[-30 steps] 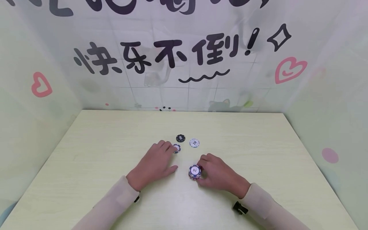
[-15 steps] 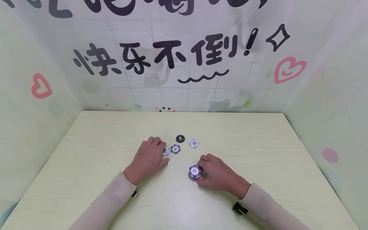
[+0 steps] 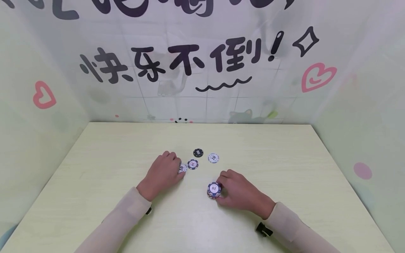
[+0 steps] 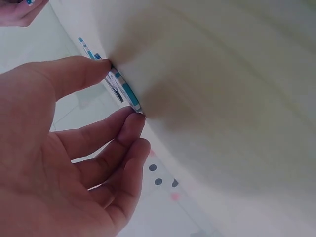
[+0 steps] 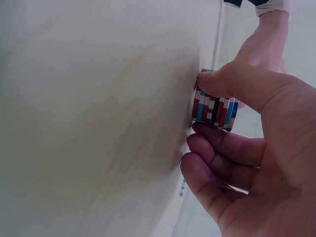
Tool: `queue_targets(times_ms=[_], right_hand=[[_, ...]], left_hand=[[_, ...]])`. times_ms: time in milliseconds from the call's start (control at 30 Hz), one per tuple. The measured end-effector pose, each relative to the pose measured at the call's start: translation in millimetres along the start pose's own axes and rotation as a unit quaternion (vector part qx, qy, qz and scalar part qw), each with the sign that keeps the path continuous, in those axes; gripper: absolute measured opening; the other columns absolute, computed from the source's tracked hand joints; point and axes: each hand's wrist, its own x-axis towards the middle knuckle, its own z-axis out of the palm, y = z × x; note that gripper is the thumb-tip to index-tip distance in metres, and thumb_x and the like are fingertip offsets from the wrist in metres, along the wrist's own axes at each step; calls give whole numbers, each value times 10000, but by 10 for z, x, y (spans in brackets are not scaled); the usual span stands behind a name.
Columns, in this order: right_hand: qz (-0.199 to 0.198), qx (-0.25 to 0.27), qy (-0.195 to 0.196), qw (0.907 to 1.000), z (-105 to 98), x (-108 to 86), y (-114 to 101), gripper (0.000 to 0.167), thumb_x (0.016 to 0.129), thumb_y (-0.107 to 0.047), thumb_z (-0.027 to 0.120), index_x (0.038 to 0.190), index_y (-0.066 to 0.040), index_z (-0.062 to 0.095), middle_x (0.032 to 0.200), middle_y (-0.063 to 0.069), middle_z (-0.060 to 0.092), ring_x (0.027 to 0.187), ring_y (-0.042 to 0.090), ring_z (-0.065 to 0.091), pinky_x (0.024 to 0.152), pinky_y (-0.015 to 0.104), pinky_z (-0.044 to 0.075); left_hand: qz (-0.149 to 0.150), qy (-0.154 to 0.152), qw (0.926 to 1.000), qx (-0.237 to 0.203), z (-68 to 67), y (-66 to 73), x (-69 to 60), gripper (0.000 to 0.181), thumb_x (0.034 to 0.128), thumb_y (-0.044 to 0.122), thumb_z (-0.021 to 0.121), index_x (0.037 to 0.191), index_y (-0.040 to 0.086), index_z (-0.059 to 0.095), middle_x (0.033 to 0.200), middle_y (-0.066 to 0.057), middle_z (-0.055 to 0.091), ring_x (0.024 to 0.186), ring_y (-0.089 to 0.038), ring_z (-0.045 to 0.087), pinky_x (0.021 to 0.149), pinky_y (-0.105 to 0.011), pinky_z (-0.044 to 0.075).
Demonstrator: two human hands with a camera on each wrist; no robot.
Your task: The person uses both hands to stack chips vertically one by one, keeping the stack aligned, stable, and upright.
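Note:
In the head view, my left hand (image 3: pixel 160 175) pinches a white poker chip marked 10 (image 3: pixel 182 168) that lies on the table. The left wrist view shows this chip's blue-and-white edge (image 4: pixel 129 94) between thumb and index finger. To the right, my right hand (image 3: pixel 238 192) holds a short stack of poker chips (image 3: pixel 214 189), upright on the table, a blue-and-white chip on top. Red, blue, white and black chip edges (image 5: pixel 215 108) show in the right wrist view, thumb on one side and fingers on the other.
A blue-and-white chip (image 3: pixel 193 164) lies flat just right of the pinched one. Behind it are a black chip (image 3: pixel 198 153) and another white chip (image 3: pixel 213 158). A printed cloth wall (image 3: pixel 202 105) stands at the back of the pale wooden table (image 3: pixel 269 147).
My left hand moved left off the blue-and-white chip to the white one, and its thumb has closed in against that chip. The right hand and stack stay in place.

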Motion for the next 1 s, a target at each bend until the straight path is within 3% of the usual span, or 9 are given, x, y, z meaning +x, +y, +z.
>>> queue_targets(times_ms=[167,300,567,1000], right_hand=[[-14,-2,35,10000,5,-5,2,332,883,-218,884,1119,-13,772,1063,16,704,939,163,573,827,318,547],[-59,-69,50,9999,18,-1,13,328,878,-221,882,1107,-13,772,1057,20,702,926,157,570,820,310,545],[-97,-142,57,9998,25,7,18,337,873,-225,885,1103,-6,773,1061,36,709,922,164,581,819,314,553],[-97,-116,92,9998,20,-1,18,320,874,-219,884,1093,-15,770,1050,26,701,922,163,579,825,318,553]], left_hand=[[-104,-205,9997,24,-18,19,14,368,898,272,820,713,39,605,716,-57,524,694,-247,473,667,-379,486],[-262,-348,9989,-180,-27,40,16,370,880,293,790,695,77,553,703,-34,491,680,-237,453,646,-376,462],[-90,47,9990,-437,-12,62,4,330,861,321,747,842,-4,695,795,-85,654,706,-244,537,680,-387,495],[279,222,9974,-628,-3,171,7,349,863,344,705,927,1,707,868,-76,672,804,-255,563,785,-414,500]])
